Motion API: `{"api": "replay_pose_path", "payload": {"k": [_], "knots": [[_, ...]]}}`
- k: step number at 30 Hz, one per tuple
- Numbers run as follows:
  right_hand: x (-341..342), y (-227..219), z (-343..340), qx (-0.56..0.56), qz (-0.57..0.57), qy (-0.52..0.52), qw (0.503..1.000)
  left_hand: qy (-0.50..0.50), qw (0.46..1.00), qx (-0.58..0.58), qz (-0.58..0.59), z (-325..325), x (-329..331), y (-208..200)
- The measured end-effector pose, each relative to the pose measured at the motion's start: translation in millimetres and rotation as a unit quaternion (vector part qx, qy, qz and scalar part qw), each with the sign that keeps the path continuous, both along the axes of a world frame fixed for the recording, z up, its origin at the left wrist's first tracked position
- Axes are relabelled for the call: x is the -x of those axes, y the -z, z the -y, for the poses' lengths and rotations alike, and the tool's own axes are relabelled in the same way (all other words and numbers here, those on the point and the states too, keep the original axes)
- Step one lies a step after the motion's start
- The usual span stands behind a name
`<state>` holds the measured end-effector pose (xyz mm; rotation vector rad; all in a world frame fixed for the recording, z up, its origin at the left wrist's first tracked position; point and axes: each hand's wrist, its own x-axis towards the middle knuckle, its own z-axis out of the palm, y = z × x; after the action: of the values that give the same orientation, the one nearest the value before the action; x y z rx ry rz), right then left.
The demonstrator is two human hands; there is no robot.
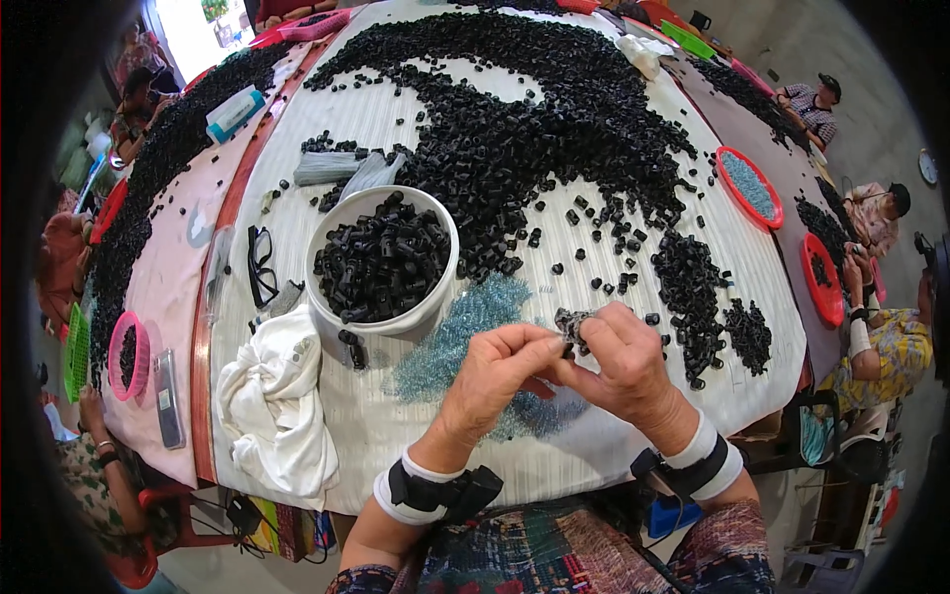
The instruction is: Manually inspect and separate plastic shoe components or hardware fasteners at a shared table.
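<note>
My left hand [500, 371] and my right hand [625, 361] meet above the near part of the white-covered table, fingertips pinched together. Between them shows a bit of a small black plastic part, mostly hidden by the fingers. A cluster of small, shiny grey pieces [571, 322] sticks out of my curled right fingers; their kind is too small to tell. Just behind and beneath my hands spreads a heap of thin, bluish, wire-like pieces [480, 322]. Left of it stands a white bucket [444, 287] full of black plastic parts [381, 257].
Many loose black parts [515, 139] cover the table's far half, with smaller heaps [688, 287] on the right. At left lie a white cloth [277, 406] and eyeglasses [261, 265]. A red tray [725, 178] holds bluish pieces. Other people sit around the side tables.
</note>
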<state>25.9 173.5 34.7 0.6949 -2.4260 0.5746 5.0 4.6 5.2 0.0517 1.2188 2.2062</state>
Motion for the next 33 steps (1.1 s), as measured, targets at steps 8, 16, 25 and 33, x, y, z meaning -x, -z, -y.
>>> {"api": "replay_pose_path", "payload": {"k": [8,16,25,33], "knots": [[1,-13,-23,0.075,0.080,0.010,0.994,-0.029,0.997,0.003,-0.067,1,1,-1],[25,22,-62,0.107,0.102,0.079,0.986,-0.243,0.964,-0.098,-0.049,28,20,-16],[17,29,-61,-0.038,0.141,0.042,0.988,-0.239,0.954,-0.182,0.002,54,34,-19],[19,37,-54,-0.084,0.157,0.041,0.983,-0.193,0.959,-0.207,-0.017,51,32,-15]]}}
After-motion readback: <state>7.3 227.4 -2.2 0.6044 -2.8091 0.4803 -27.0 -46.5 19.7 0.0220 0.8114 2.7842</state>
